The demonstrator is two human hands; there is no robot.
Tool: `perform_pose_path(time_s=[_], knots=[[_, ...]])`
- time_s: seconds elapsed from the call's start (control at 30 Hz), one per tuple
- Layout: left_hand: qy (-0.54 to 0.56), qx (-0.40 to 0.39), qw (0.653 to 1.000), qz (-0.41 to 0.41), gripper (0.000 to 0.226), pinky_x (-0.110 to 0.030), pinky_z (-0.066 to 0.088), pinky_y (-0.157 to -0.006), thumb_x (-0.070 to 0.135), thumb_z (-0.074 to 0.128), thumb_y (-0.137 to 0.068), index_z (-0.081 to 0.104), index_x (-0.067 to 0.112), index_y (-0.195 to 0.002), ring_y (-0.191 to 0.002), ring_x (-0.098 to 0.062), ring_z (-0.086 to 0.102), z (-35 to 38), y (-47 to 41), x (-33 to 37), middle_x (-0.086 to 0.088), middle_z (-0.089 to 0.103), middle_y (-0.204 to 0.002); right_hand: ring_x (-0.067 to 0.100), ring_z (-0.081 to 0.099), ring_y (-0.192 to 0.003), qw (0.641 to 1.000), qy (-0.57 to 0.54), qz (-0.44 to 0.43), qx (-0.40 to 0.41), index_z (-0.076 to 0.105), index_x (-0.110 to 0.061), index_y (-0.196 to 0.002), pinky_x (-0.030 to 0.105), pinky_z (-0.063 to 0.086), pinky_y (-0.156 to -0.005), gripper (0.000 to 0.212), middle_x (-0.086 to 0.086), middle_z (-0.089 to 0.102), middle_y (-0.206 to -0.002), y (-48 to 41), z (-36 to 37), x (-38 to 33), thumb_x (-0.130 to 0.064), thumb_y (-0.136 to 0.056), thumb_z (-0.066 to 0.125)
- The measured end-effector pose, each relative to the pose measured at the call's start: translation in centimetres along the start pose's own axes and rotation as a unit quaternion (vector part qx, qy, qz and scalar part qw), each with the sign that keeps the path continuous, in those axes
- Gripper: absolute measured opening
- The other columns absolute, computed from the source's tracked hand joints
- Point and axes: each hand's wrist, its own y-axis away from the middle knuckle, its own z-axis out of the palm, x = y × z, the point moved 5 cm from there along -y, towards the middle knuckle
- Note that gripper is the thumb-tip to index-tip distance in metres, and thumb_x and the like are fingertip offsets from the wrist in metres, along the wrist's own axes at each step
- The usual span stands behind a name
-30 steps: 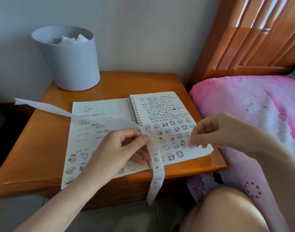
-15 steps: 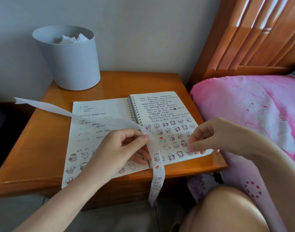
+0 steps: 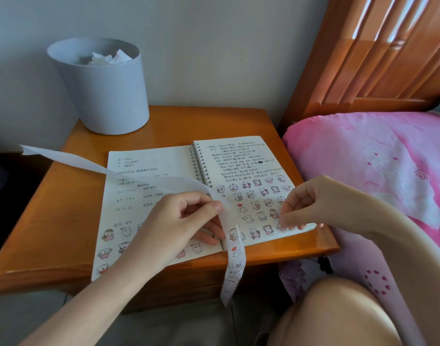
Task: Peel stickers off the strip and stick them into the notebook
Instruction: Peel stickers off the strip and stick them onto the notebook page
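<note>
The left hand (image 3: 179, 221) has thumb and curled fingers pinched on the long white paper sticker strip (image 3: 235, 255). From that grip the bare backing runs up and away to its left, out past the edge of the orange-brown wooden worktop (image 3: 64, 221), while the end carrying small cartoon stickers hangs below the hand over the front edge. Under both hands lies the open white spiral-bound notebook (image 3: 164, 161), rows of stickers already filling the lower part of each page. The right hand (image 3: 311, 203), just to the right of the left, has its fingers curled and thumb and forefinger tips drawn together at the bottom outer corner of the right-hand page. I cannot tell whether a sticker sits between them or already lies flat. I judge this to be the sticking step. Next I'd want a firm press there, then the right hand brought across to the strip beside the left thumb to lift another sticker's edge.
</note>
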Motion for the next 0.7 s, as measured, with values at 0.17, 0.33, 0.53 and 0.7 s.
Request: perform_pose_path(time_s=[0.17, 0.33, 0.53, 0.7], knots=[[-0.001, 0.000, 1.000, -0.001, 0.016, -0.017, 0.057, -0.057, 0.018, 0.058, -0.091, 0.072, 0.012, -0.087, -0.063, -0.011, 0.072, 0.0, 0.0, -0.1, -0.001, 0.075, -0.074, 0.002, 0.054, -0.053, 1.000, 0.018, 0.000, 0.004, 0.073, -0.015, -0.072, 0.008, 0.039, -0.048, 0.006, -0.005, 0.069, -0.062, -0.2, 0.2, 0.1, -0.018, -0.072, 0.079], [-0.004, -0.002, 1.000, -0.001, 0.016, -0.017, 0.057, -0.057, 0.017, 0.058, -0.091, 0.072, 0.010, -0.088, -0.064, -0.012, 0.072, 0.0, -0.1, -0.1, -0.001, 0.075, -0.075, 0.004, 0.051, -0.053, 0.999, 0.044, 0.007, 0.018, 0.069, -0.018, -0.078, 0.017, 0.039, -0.054, 0.020, -0.008, 0.063, -0.056, -0.4, 0.0, 0.7, -0.028, -0.067, 0.083], [-0.006, 0.000, 1.000, -0.002, 0.016, -0.017, 0.057, -0.057, 0.017, 0.058, -0.091, 0.072, 0.010, -0.089, -0.064, -0.012, 0.072, 0.0, -0.1, -0.3, -0.002, 0.075, -0.076, 0.008, 0.048, -0.056, 0.999, 0.051, 0.000, -0.006, 0.060, -0.019, -0.087, 0.021, 0.037, -0.055, 0.023, -0.010, 0.058, -0.057, -0.4, -0.4, 1.3, -0.028, -0.074, 0.078], [-0.004, -0.001, 1.000, -0.002, 0.016, -0.016, 0.056, -0.055, 0.016, 0.058, -0.091, 0.072, 0.010, -0.088, -0.063, -0.012, 0.072, 0.0, -0.2, -0.3, -0.002, 0.075, -0.075, 0.008, 0.042, -0.052, 0.998, 0.051, 0.003, 0.032, 0.062, -0.017, -0.081, 0.023, 0.033, -0.054, 0.039, -0.006, 0.053, -0.056, -0.6, -0.2, 1.3, -0.046, -0.063, 0.081]])
